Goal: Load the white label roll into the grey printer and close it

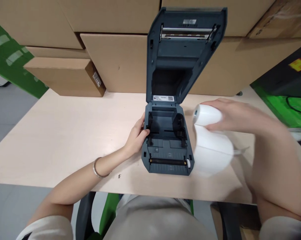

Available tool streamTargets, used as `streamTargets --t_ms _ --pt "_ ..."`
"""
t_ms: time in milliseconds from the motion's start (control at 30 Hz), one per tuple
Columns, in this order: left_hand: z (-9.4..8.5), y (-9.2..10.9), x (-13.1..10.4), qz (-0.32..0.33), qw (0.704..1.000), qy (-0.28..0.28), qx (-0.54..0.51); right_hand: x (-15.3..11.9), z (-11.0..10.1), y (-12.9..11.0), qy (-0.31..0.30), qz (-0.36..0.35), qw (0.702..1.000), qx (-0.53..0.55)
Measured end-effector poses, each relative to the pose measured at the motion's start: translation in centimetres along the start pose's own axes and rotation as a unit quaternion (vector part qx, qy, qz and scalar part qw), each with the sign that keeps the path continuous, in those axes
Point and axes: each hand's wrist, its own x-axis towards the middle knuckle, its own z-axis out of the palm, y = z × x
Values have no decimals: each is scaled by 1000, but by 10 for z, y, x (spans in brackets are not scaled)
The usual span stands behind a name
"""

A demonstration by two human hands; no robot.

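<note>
A dark grey label printer (162,143) stands on the table with its lid (182,53) raised. Its roll bay is bare, and a black roller (168,162) runs across the front. My left hand (137,136) grips the printer's left side, thumb on the rim and fingers hidden behind the edge. To the right of the printer, my right hand (222,115) is wrapped around a roll of white labels (207,115), held above the table. A loose strip of labels (212,151) hangs down from the roll, blurred by motion.
Large cardboard boxes (115,63) form a wall behind the table (65,140). A smaller flat carton (65,76) stands at the back left. Green material (285,103) and a dark box with a yellow label (299,64) are at the right. Chair armrests flank my body.
</note>
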Motion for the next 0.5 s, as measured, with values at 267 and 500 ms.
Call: streamTargets --t_ms 267,500 --pt "-2 -10 -1 -9 1000 6 1 0 -49 -56 -44 -124 981 141" --pt "-3 -13 -1 -8 1000 0 14 44 -8 -124 -46 -127 987 91"
